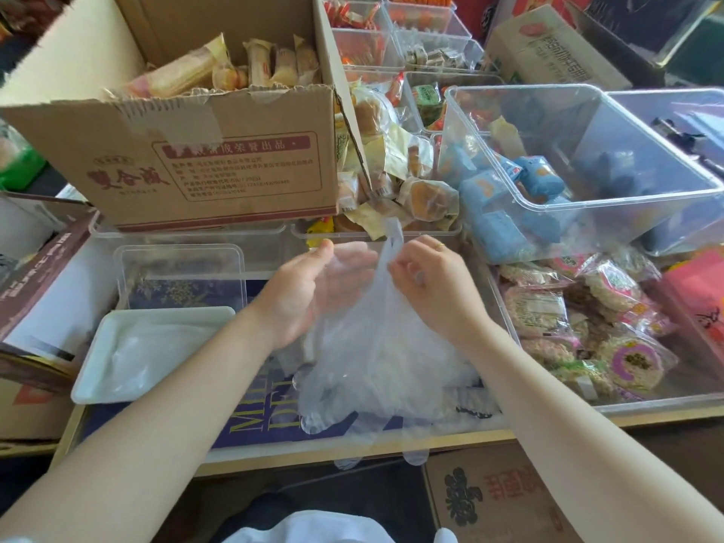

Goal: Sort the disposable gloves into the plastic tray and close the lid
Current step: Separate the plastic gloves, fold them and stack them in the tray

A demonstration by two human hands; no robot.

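Glove stock: a loose heap of thin, clear plastic disposable gloves is seen on the blue printed surface, directly before the person; some finger ends hang over the near edge.
Lifted glove: one clear film glove is raised from the heap, its upper end standing above both hands.
Right hand: the right hand is curled, and the film is pinched between thumb and fingertips near the glove's top.
Left hand: the left hand is held open, palm towards the film; its fingers are seen through the plastic, so the glove lies against or over them. Whether the fingers are inside the cuff cannot be told.
Tray: a shallow white rectangular plastic tray lies to the left of the heap, a layer of clear film already inside it.
Lid: a clear rectangular plastic lid is propped behind the tray, not yet closed.
Handling, judged: the film is expected to be nearly weightless, limp, clingy and slippery, and liable to stick to its neighbours. A pinch at the cuff edge is advised, with the flat hand used to smooth it.
Surroundings: a brown cardboard box of wrapped snacks stands behind.
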